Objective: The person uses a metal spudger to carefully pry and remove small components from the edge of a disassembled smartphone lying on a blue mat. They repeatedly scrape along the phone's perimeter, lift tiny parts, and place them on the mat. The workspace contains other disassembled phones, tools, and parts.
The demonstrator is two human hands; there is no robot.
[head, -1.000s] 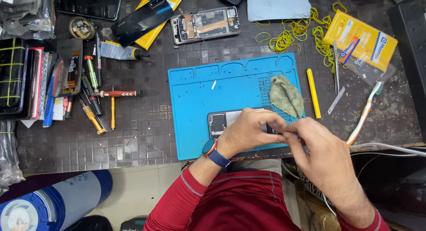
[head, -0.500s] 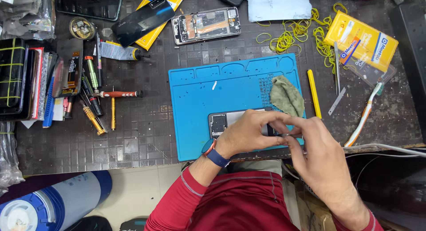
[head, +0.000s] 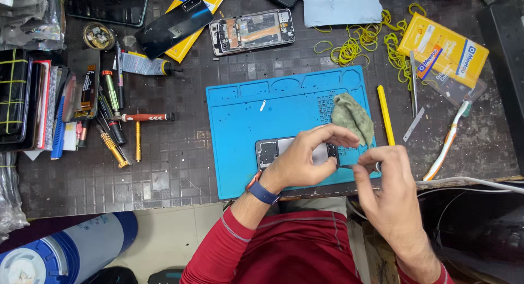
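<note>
An opened phone (head: 273,151), back cover off, lies flat on the near part of the blue repair mat (head: 245,106), which sits on the dark tiled desk (head: 174,175). The left hand (head: 303,158) rests over the phone's middle, its fingers (head: 341,135) arched above the right end and the thumb pressing near that edge, so it holds the phone down rather than lifting it. The right hand (head: 385,180) comes in from the near right with fingers pinched narrow on a thin metal tool (head: 357,166), probably tweezers or a fine pick; its tip sits at the phone's right end, and whether it touches a part there is hidden by the fingers.

The phone looks light, stiff and flat, but its exposed inside is likely fragile: thin ribbon cables and small connectors would tear under a sideways pull. I judge it best held by the frame edges, as the left hand does, and kept flat on the mat, whose rubbery surface should stop it sliding.

A crumpled green cloth (head: 353,117) lies just beyond the fingers, and a yellow pry stick (head: 385,115) just right of the mat. Screwdrivers (head: 123,126) lie well apart on the left; another opened phone (head: 252,31) lies at the far side.
</note>
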